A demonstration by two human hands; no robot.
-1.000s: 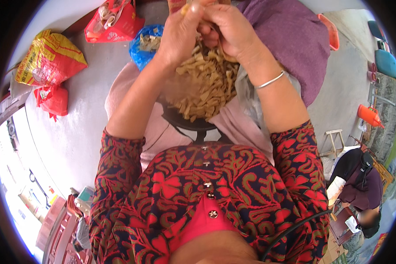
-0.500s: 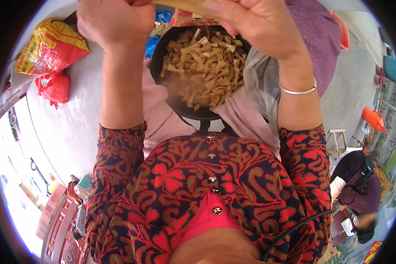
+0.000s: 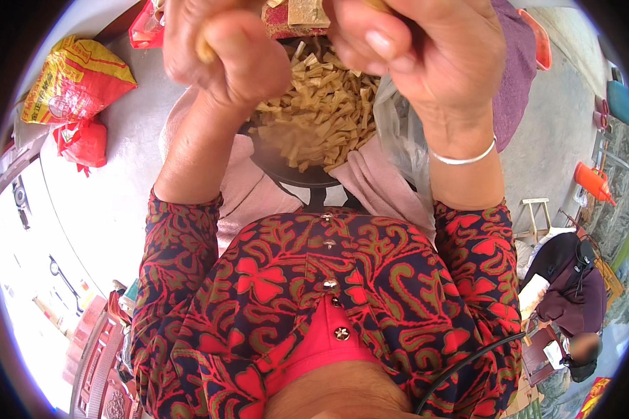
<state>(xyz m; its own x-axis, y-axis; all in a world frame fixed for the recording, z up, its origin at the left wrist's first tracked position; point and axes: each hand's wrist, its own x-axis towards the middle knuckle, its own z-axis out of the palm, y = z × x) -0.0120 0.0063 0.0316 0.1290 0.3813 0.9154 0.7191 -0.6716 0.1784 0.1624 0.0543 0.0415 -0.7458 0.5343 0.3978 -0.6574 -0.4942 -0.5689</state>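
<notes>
Both my hands are raised over the far side of a round black basin (image 3: 307, 174) heaped with tan, folded, paper-like pieces (image 3: 321, 105). My left hand (image 3: 223, 59) is closed, its thumb pressed against the curled fingers. A bit of tan, paper-like piece (image 3: 205, 49) peeks out beside the thumb. To the right, my right hand (image 3: 433, 59), above a silver bangle, is also closed. A tan edge (image 3: 381, 5) shows at its fingers near the upper rim; most of what it pinches is hidden. Between the hands lies a flat tan block or sheet (image 3: 307, 12) on red cloth.
A clear plastic bag (image 3: 402, 133) and pink cloth (image 3: 381, 174) border the basin. Purple cloth (image 3: 514, 91) hangs at the right. At the left stand a yellow-red sack (image 3: 80, 80) and a red bag (image 3: 84, 143). Another person (image 3: 573, 286) sits at the lower right.
The tan piece stretched between my hands no longer shows between them. Both hands have come lower and nearer, the left turning inward over the basin's left edge.
</notes>
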